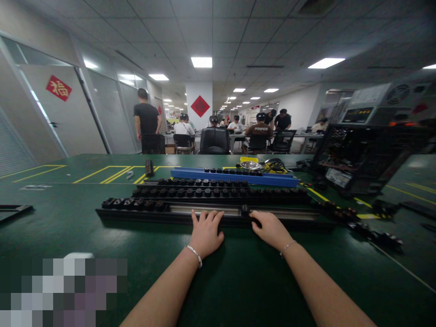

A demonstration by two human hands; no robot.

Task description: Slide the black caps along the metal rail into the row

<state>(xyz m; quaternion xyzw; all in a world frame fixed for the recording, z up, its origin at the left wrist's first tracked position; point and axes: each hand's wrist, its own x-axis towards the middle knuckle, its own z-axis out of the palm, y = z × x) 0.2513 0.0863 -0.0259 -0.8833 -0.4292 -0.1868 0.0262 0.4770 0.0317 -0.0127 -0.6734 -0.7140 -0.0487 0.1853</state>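
Observation:
A long black power-strip rail (136,217) with a bare metal channel lies across the green table before me. Several round-faced black socket modules (138,204) sit together at its left end. My left hand (206,231) lies over the middle of this rail, fingers spread on its channel and thumb out to the side. A single black socket module (245,209) stands in the channel between my two hands. Against its right side are the bent fingertips of my right hand (270,228), thumb and forefinger drawn close together; the grip is partly hidden.
Behind lie two more socket-filled black rails (218,192) and a blue rail (184,173). Loose socket modules (374,234) lie at right, near an open computer case (350,154). A metal dish (251,165) stands farther back. Several people sit or stand beyond the table.

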